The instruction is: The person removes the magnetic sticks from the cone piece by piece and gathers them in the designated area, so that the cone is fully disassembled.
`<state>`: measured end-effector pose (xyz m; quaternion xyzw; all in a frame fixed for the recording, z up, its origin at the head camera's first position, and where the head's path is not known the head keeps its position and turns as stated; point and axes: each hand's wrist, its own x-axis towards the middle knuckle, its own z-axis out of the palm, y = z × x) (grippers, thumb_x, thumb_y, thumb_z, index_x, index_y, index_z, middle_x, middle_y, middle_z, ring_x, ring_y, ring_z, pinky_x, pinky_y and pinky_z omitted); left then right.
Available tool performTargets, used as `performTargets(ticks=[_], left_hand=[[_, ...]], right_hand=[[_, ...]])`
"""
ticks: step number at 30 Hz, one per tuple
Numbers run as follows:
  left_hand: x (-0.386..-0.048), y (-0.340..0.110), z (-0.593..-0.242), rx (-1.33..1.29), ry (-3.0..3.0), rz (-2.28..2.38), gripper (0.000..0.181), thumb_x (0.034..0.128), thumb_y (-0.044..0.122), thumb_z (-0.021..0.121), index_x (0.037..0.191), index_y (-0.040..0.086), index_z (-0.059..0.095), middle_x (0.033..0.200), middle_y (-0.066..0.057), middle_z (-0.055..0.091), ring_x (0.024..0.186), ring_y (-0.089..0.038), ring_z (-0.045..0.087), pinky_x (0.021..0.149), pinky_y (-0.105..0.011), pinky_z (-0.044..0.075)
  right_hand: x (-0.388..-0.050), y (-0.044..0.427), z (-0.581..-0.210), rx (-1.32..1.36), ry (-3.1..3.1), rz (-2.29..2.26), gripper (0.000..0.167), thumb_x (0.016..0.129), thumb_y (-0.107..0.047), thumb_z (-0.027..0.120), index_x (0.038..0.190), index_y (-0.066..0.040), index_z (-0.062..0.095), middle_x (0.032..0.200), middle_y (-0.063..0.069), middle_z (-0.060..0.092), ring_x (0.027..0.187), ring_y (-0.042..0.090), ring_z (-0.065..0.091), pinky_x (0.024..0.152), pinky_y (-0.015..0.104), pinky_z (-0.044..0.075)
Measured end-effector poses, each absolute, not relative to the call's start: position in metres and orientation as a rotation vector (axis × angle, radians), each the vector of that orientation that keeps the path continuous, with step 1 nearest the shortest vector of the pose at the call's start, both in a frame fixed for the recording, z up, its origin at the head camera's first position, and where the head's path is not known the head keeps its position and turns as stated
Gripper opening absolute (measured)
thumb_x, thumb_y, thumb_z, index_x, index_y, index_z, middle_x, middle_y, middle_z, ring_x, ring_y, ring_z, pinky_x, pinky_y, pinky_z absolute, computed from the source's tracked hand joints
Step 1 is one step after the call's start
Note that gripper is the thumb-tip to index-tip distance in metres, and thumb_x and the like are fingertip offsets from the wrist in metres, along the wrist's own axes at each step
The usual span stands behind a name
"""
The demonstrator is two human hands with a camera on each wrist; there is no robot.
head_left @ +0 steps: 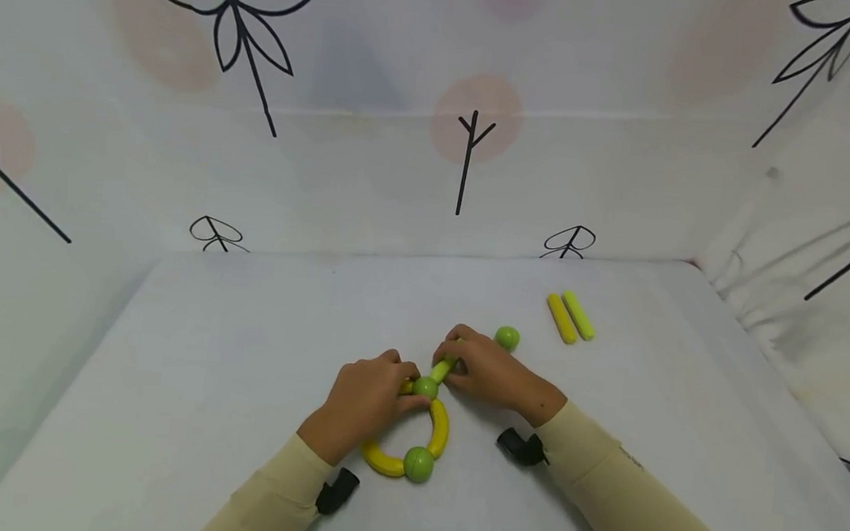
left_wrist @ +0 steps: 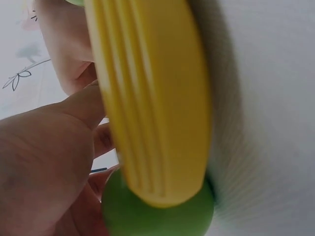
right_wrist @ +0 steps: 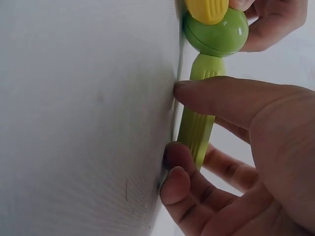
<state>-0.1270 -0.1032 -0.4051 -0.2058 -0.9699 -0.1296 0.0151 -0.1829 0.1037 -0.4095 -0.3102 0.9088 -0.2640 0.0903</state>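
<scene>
- We see a yellow ring [head_left: 440, 430] of glossy, curved, grooved pieces lying on the white table, near its middle; a lower green ball [head_left: 418, 464] joins them at the near side.
- At its far side sits an upper green ball [head_left: 425, 388], seamed and shiny, with a straight lime stick [right_wrist: 196, 130] meeting it and slanting away to the right.
- Our left hand [head_left: 367, 396] pinches the upper green ball between thumb and bent fingers, hiding part of the ring.
- Our right hand [head_left: 487, 371] pinches the lime stick, thumb against fingers.
- Just beyond the right hand lies a loose green ball [head_left: 507, 337]; farther right, a yellow stick [head_left: 561, 318] and a second lime stick [head_left: 579, 315] lie side by side.
- Our sleeves [head_left: 620, 480] cross the near part of the table [head_left: 246, 319]; bare surface shows on both outer sides, up to the patterned back wall [head_left: 358, 172].
</scene>
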Motion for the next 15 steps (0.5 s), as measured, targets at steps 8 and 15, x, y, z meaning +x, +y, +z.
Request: performTargets(ticks=[8,15], left_hand=[[-0.1279,-0.1065,-0.4066,-0.652,-3.014,-0.438,0.043,0.0844,0.055,0.072,0.105,0.017,0.075,0.088,0.002,0.063,0.057,-0.008,0.045,0.051,-0.021,0.036],[-0.1277,-0.1065,-0.407,-0.644,-3.002,-0.427,0.042,0.0837,0.054,0.074,0.104,0.017,0.075,0.087,0.002,0.063,0.057,-0.008,0.046,0.05,-0.022,0.037]], right_hand=[[-0.1854,0.1013,-0.4091,-0.842,2.665,-0.809,0.018,0.087,-0.005,0.076,0.102,-0.014,0.073,0.108,0.002,0.061,0.084,0.012,0.055,0.075,0.023,0.049],[-0.1857,0.1029,-0.4101,-0.881,2.665,-0.854,0.018,0.087,-0.006,0.077,0.103,-0.013,0.073,0.108,0.004,0.062,0.084,0.013,0.056,0.075,0.024,0.05]])
